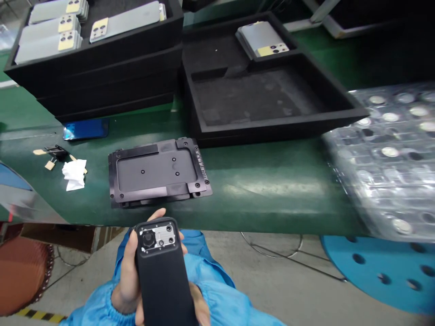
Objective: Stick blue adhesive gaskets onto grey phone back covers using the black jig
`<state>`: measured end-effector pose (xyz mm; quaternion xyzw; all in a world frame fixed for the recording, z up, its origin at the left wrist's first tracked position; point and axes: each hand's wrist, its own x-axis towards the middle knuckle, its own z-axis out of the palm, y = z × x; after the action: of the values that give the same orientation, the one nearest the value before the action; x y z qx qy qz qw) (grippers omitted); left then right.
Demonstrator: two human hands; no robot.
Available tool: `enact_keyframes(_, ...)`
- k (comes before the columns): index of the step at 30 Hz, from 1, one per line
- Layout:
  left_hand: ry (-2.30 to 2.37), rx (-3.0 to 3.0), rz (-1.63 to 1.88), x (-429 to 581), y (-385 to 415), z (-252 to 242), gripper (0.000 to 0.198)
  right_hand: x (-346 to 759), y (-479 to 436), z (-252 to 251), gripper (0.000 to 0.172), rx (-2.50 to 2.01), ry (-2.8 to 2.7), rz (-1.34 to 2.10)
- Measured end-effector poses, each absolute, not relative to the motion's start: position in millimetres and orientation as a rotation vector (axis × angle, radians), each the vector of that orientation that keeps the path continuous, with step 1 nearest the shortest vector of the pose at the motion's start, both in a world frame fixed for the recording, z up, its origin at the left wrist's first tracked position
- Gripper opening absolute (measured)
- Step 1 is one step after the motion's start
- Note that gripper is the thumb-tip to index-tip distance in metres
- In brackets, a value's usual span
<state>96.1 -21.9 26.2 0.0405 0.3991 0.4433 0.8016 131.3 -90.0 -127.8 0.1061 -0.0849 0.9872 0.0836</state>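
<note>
Between my two hands, in front of my lap, is a black phone-shaped piece (pixel 165 285) with a silver camera plate at its top end. My left hand (pixel 131 267) is wrapped along its left edge, thumb up the side and a fingertip showing behind the top. On the right edge my right hand (pixel 200 303) grips low down, mostly hidden behind the piece and cut off by the frame. Just beyond, on the green bench, lies a dark metal fixture (pixel 158 172) with a shallow phone-shaped recess and screws at its corners.
Stacked black foam trays (pixel 112 72) hold silver phone panels at the back left. Another black tray (pixel 278 127) stands to their right. A blue phone (pixel 85 129), a binder clip (pixel 57 152) and crumpled tissue (pixel 74 174) lie left. Clear plastic trays (pixel 390 167) cover the right side.
</note>
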Motion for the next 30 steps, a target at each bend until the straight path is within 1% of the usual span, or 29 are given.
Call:
enact_keyframes(2,0.83,0.136,0.985,95,-22,29,0.067,145,-89,-120,0.081,0.176,-0.253,2.849)
enact_keyframes(4,0.845,0.161,1.006,94,-21,31,0.068,161,-92,-114,0.076,0.128,-0.238,2.816)
enact_keyframes(10,1.041,0.196,1.037,93,-18,37,0.072,177,-104,-115,0.074,0.123,-0.064,2.831)
enact_keyframes(14,1.152,0.171,1.012,93,-21,40,0.085,169,-105,-124,0.061,0.105,-0.048,2.847)
enact_keyframes(17,1.17,0.181,0.989,92,-25,42,0.089,168,-105,-128,0.052,0.089,-0.079,2.87)
enact_keyframes(20,1.159,0.148,0.985,91,-25,44,0.09,173,-106,-126,0.051,0.068,-0.107,2.883)
enact_keyframes(22,1.152,0.097,0.968,90,-24,44,0.088,178,-106,-124,0.053,0.058,-0.122,2.881)
enact_keyframes(27,1.138,-0.017,0.897,86,-20,39,0.067,190,-103,-118,0.058,0.064,-0.171,2.87)
enact_keyframes(28,1.124,-0.03,0.89,86,-20,38,0.067,192,-102,-118,0.059,0.066,-0.183,2.87)
enact_keyframes(30,1.092,-0.04,0.874,84,-20,36,0.071,193,-100,-116,0.059,0.066,-0.2,2.872)
